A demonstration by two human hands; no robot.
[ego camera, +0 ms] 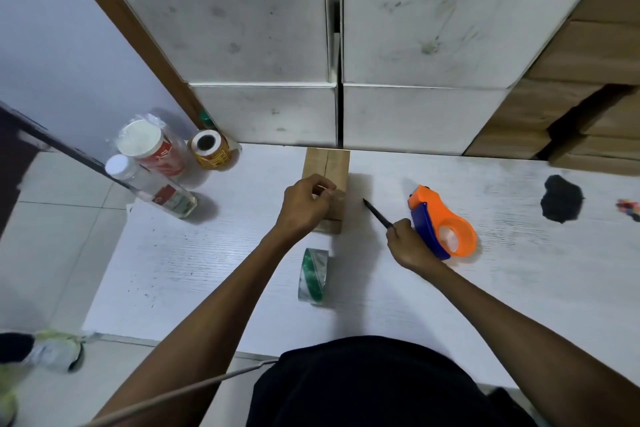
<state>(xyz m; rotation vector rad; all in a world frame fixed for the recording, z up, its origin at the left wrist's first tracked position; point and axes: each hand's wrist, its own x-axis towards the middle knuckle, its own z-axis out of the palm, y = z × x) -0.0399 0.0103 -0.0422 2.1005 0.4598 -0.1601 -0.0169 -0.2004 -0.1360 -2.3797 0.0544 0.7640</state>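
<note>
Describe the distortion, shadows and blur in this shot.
Head view: wide-angle bending splays the stacked white boxes and the table edges; soft shadows fall right of the cardboard box and the bottle; the pen reads sharp, the lower-left corner blurred.

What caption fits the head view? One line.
Left hand holds a cardboard box; right hand grips a dark pen.

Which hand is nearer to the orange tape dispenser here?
Right. The right hand, gripping a black pen, sits directly beside the orange tape dispenser. The left hand is over the small cardboard box, farther from the dispenser.
</note>
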